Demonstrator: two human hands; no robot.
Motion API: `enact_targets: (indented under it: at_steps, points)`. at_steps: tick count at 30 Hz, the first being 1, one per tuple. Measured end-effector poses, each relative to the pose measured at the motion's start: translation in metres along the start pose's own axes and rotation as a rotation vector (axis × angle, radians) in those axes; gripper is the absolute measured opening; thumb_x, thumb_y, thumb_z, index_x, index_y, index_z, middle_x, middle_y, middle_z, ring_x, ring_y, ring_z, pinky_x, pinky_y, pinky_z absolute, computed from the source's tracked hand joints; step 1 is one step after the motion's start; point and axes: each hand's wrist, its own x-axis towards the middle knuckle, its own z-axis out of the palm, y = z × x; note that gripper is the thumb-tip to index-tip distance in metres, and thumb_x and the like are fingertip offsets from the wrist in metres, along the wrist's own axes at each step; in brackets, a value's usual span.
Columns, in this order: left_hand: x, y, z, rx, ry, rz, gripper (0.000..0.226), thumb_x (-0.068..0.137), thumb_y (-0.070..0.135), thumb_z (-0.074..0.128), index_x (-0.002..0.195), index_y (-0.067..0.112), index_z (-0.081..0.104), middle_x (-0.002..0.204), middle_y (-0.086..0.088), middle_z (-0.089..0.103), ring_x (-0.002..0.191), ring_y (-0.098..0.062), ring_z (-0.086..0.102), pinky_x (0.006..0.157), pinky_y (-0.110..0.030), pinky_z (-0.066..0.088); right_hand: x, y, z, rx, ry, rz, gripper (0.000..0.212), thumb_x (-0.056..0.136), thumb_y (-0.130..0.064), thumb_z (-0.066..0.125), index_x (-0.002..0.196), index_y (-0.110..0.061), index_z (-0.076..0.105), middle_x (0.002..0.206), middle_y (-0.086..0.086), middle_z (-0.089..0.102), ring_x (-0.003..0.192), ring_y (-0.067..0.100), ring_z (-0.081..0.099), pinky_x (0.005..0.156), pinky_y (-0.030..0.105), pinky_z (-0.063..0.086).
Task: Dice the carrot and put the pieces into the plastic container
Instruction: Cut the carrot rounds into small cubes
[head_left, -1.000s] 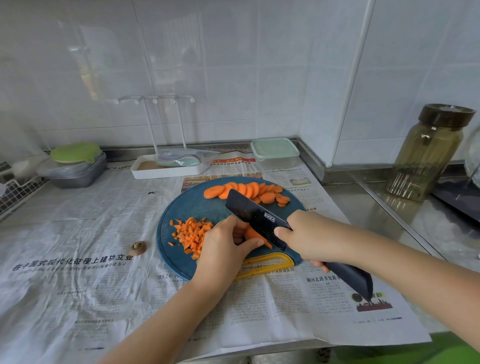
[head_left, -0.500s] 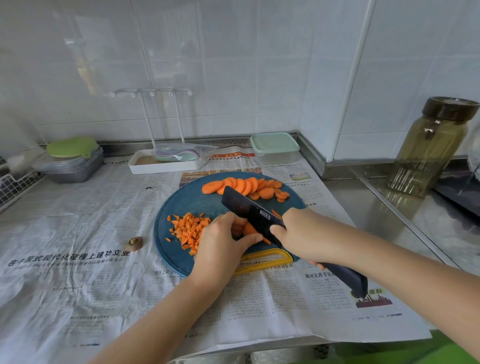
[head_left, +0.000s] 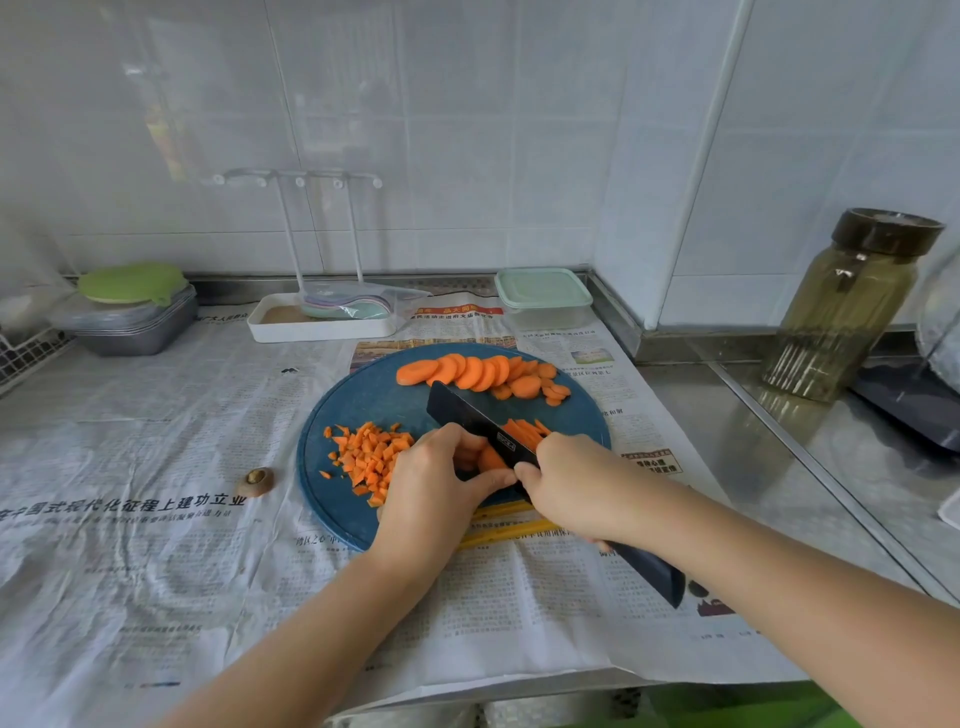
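A round blue cutting board (head_left: 363, 400) lies on newspaper. A row of carrot slices (head_left: 478, 371) sits at its far edge and a heap of diced carrot (head_left: 371, 454) at its left. My left hand (head_left: 431, 478) holds down a small stack of carrot slices (head_left: 491, 460) with curled fingers. My right hand (head_left: 576, 483) grips a black knife (head_left: 467, 415) whose blade stands against that stack; thin cut strips (head_left: 524, 431) lie behind the blade. The plastic container (head_left: 543, 296), with a pale green lid on, stands at the back right.
A carrot end (head_left: 255, 480) lies on the newspaper left of the board. A white tray with a rack (head_left: 322, 317) stands behind the board, stacked metal trays (head_left: 132, 317) at the far left, and a tall glass jar (head_left: 852, 301) on the steel counter at right.
The blade has shifted a little toward my left hand's fingers along the stack, and cut strips now show behind it. Both hands have kept their hold.
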Motion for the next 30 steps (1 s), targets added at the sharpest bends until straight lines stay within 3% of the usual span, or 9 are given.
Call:
enact_targets:
  at_steps: [6, 10, 14, 17, 19, 22, 25, 27, 30]
  points:
    - [-0.001, -0.002, -0.002, -0.025, -0.011, 0.039, 0.022, 0.073, 0.027, 0.079, 0.091, 0.024, 0.066, 0.079, 0.019, 0.061, 0.082, 0.015, 0.055, 0.068, -0.002, 0.042, 0.003, 0.007, -0.002, 0.065, -0.022, 0.030, 0.042, 0.103, -0.038, 0.033, 0.121, -0.002, 0.046, 0.090, 0.011, 0.058, 0.047, 0.014, 0.050, 0.038, 0.020, 0.040]
    - [0.000, -0.008, -0.003, 0.038, -0.022, 0.107, 0.031, 0.074, 0.031, 0.077, 0.102, 0.021, 0.070, 0.088, 0.014, 0.063, 0.080, 0.006, 0.057, 0.075, -0.006, 0.042, 0.005, 0.010, -0.002, 0.092, -0.031, 0.044, 0.041, 0.102, -0.038, 0.033, 0.121, -0.002, 0.043, 0.081, 0.011, 0.056, 0.042, 0.015, 0.051, 0.034, 0.021, 0.039]
    - [0.000, -0.010, -0.006, 0.052, -0.027, 0.159, 0.033, 0.075, 0.029, 0.077, 0.106, 0.022, 0.071, 0.089, 0.025, 0.058, 0.083, 0.010, 0.055, 0.079, -0.004, 0.042, 0.006, 0.009, -0.002, 0.085, -0.016, 0.014, 0.040, 0.103, -0.037, 0.033, 0.120, -0.003, 0.046, 0.082, 0.007, 0.056, 0.044, 0.013, 0.049, 0.034, 0.018, 0.038]
    - [0.000, -0.011, -0.004, 0.064, -0.014, 0.178, 0.032, 0.075, 0.029, 0.077, 0.105, 0.022, 0.070, 0.100, 0.018, 0.061, 0.088, 0.012, 0.054, 0.082, -0.003, 0.041, 0.006, 0.009, -0.003, 0.073, 0.001, -0.006, 0.040, 0.103, -0.036, 0.032, 0.121, -0.003, 0.048, 0.079, 0.006, 0.054, 0.045, 0.011, 0.046, 0.032, 0.016, 0.037]
    - [0.001, -0.010, -0.004, 0.068, -0.009, 0.170, 0.028, 0.075, 0.030, 0.078, 0.101, 0.024, 0.069, 0.096, 0.017, 0.062, 0.087, 0.011, 0.055, 0.078, -0.001, 0.040, 0.006, 0.009, -0.004, 0.076, -0.007, -0.010, 0.040, 0.103, -0.035, 0.033, 0.121, -0.003, 0.049, 0.075, 0.004, 0.052, 0.044, 0.010, 0.046, 0.030, 0.013, 0.035]
    - [0.001, -0.009, -0.004, 0.072, -0.013, 0.160, 0.027, 0.075, 0.030, 0.078, 0.099, 0.026, 0.067, 0.091, 0.017, 0.062, 0.088, 0.009, 0.055, 0.076, -0.002, 0.040, 0.007, 0.011, -0.004, 0.099, -0.035, 0.007, 0.042, 0.103, -0.037, 0.033, 0.118, -0.002, 0.050, 0.084, 0.011, 0.061, 0.044, 0.014, 0.050, 0.034, 0.019, 0.042]
    - [0.001, -0.008, -0.004, 0.069, -0.024, 0.151, 0.028, 0.075, 0.031, 0.078, 0.100, 0.025, 0.067, 0.092, 0.016, 0.063, 0.087, 0.009, 0.055, 0.075, -0.001, 0.039, 0.007, 0.014, -0.005, 0.135, -0.048, 0.039, 0.043, 0.102, -0.039, 0.033, 0.120, -0.002, 0.046, 0.075, 0.011, 0.059, 0.042, 0.016, 0.051, 0.039, 0.024, 0.045]
    - [0.001, -0.008, -0.005, 0.065, -0.027, 0.145, 0.027, 0.076, 0.031, 0.077, 0.100, 0.026, 0.067, 0.092, 0.016, 0.063, 0.087, 0.009, 0.055, 0.075, -0.001, 0.040, 0.006, 0.018, -0.009, 0.184, -0.075, 0.053, 0.042, 0.102, -0.039, 0.035, 0.115, -0.001, 0.048, 0.065, 0.009, 0.055, 0.039, 0.015, 0.049, 0.039, 0.024, 0.045]
    - [0.001, -0.008, -0.006, 0.057, -0.038, 0.134, 0.024, 0.076, 0.030, 0.076, 0.098, 0.027, 0.067, 0.092, 0.015, 0.062, 0.087, 0.006, 0.056, 0.076, -0.003, 0.041, 0.003, 0.023, -0.022, 0.289, -0.099, 0.061, 0.034, 0.101, -0.036, 0.038, 0.092, -0.005, 0.050, 0.054, 0.005, 0.048, 0.034, 0.014, 0.043, 0.037, 0.023, 0.042]
